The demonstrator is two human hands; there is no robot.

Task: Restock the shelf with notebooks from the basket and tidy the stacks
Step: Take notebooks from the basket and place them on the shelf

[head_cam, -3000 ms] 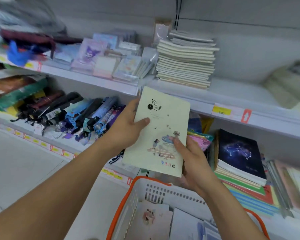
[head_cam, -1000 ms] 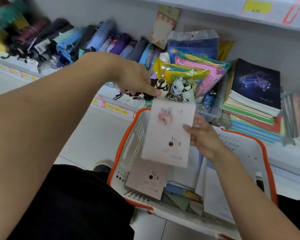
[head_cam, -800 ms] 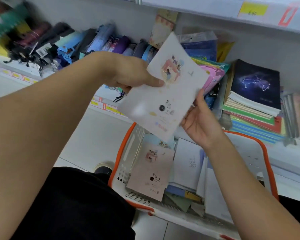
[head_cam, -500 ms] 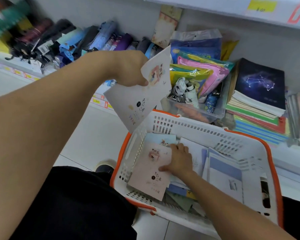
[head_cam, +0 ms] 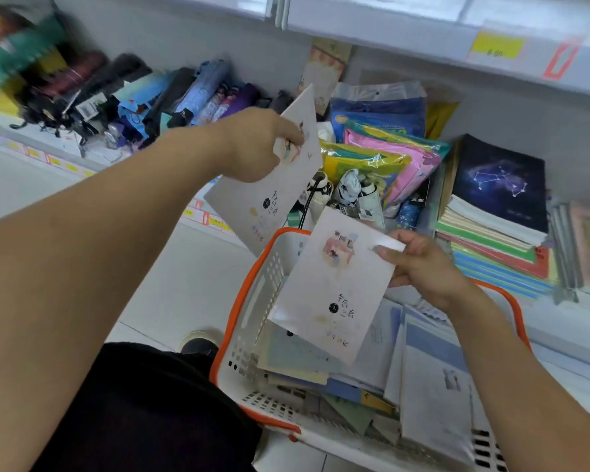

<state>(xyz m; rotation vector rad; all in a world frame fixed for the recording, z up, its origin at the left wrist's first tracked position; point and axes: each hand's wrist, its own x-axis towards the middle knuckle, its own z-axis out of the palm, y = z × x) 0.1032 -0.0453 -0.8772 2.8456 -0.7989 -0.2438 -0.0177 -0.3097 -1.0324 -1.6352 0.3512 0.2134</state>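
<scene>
My left hand (head_cam: 252, 144) grips a pale notebook (head_cam: 269, 195) by its upper edge, held tilted above the basket's far left corner. My right hand (head_cam: 423, 267) pinches a second pale notebook (head_cam: 334, 287) by its top right corner, lifted over the white basket with the orange rim (head_cam: 249, 301). Several more notebooks (head_cam: 430, 376) lie loose in the basket. On the lower shelf to the right stands a notebook stack (head_cam: 494, 233) topped by a dark constellation cover.
Folded umbrellas (head_cam: 150, 97) fill the lower shelf at the left. Colourful plastic pouches (head_cam: 382, 155) sit behind the basket. An upper shelf edge with a yellow price tag (head_cam: 498, 47) runs across the top. White floor tiles (head_cam: 171, 284) lie left of the basket.
My right hand has risen out of the basket with a second notebook pinched in it. My left hand still holds the first notebook, shifted slightly right.
</scene>
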